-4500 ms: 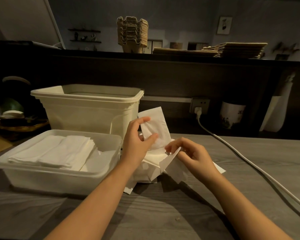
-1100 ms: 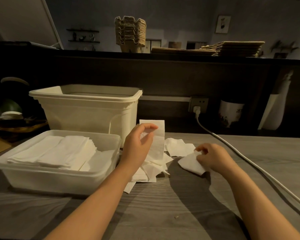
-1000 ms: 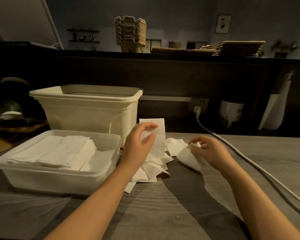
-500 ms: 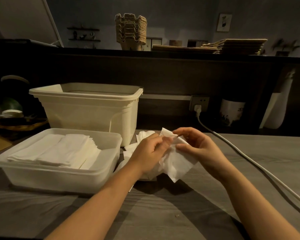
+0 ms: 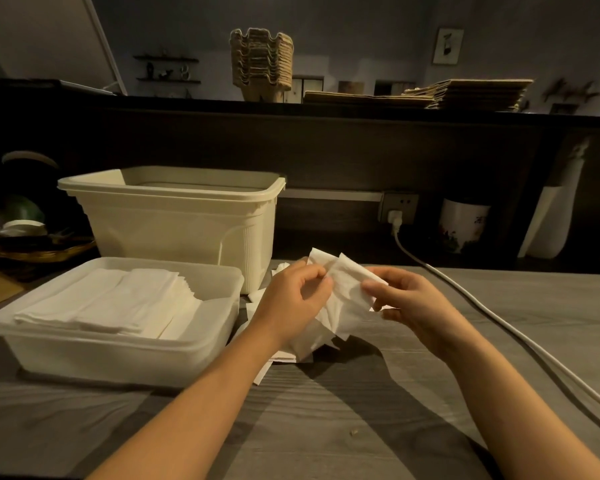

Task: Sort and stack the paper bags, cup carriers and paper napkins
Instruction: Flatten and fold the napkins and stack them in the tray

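Both hands hold white paper napkins (image 5: 347, 292) above the grey table. My left hand (image 5: 295, 299) pinches their left edge and my right hand (image 5: 409, 299) pinches the right edge. Under them a loose heap of napkins (image 5: 302, 348) lies on the table. A shallow clear tray (image 5: 118, 355) at the left holds folded napkins (image 5: 111, 303) in neat stacks. On the dark shelf behind stand a stack of cup carriers (image 5: 262, 62) and flat piles of paper bags (image 5: 465, 95).
A tall cream tub (image 5: 174, 220) stands behind the tray. A white power cable (image 5: 499, 320) runs from a wall socket (image 5: 397, 206) across the table's right side. A basket (image 5: 32, 247) sits at far left, a white pot (image 5: 463, 225) at the back right.
My right hand picked a loose napkin off the table and brought it to my left hand. Both hands now hold the napkins together, lower than before.
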Available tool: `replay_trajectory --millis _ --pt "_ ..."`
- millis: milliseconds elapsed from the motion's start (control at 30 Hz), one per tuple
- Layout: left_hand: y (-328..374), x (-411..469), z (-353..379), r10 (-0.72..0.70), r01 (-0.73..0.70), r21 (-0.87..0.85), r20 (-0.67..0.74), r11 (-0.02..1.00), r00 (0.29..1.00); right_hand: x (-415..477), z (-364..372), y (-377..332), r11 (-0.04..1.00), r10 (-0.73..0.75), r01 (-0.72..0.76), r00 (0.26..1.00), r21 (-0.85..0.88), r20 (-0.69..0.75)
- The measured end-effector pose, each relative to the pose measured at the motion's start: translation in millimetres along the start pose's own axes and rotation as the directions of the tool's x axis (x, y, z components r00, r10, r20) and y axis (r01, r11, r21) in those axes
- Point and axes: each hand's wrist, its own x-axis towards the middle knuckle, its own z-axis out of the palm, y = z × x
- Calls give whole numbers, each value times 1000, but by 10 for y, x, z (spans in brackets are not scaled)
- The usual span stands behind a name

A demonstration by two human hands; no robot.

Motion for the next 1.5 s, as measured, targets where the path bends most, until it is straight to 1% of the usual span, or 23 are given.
replay_trajectory --millis 200,267,333,433,567,700,800,833,900,967,1033,1100,1200,1367,1500 --pt "2 -1 9 0 0 1 24 1000 1000 12 -39 -8 987 41 -36 999 154 -32" --pt "7 -1 9 1 -1 -4 26 1000 1000 15 -48 1 987 39 -31 998 161 -51" --pt "10 -8 6 -1 1 -1 25 1000 1000 9 -41 -2 989 -5 17 997 148 -81" --pt "-2 -10 7 -27 27 0 53 1000 998 -9 -32 -34 967 -120 150 981 206 -149" --pt "-7 2 14 -59 55 47 105 997 993 -18 -53 -58 929 -161 233 954 287 -251" --pt "7 0 9 -78 74 42 84 996 993 -22 -36 -66 937 -182 243 953 252 -244" --pt "64 -22 14 -112 118 -53 101 992 988 -19 2 -62 962 -209 244 947 122 -244" --pt "80 -24 21 -118 123 -42 113 991 987 -19 19 -57 967 -222 245 946 70 -238" --pt "89 -30 40 -126 120 52 126 991 984 -25 60 -49 967 -244 253 947 16 -209" --pt "72 -33 57 -140 128 99 127 987 982 -31 98 -43 964 -260 266 951 19 -165" --pt "48 -33 73 -143 127 114 145 985 979 -36 120 -43 960 -270 277 951 26 -153" --pt "39 -33 80 -126 104 148 154 984 980 -35 116 -45 955 -284 295 941 36 -183" --pt "40 -27 68 -101 78 146 154 986 983 -26 87 -55 945 -283 313 926 90 -248" --pt "51 -27 47 -66 44 140 161 989 985 2 31 -52 939 -258 325 881 110 -397" --pt "53 -25 48 -56 35 131 167 991 984 4 18 -48 936 -268 339 861 95 -433"
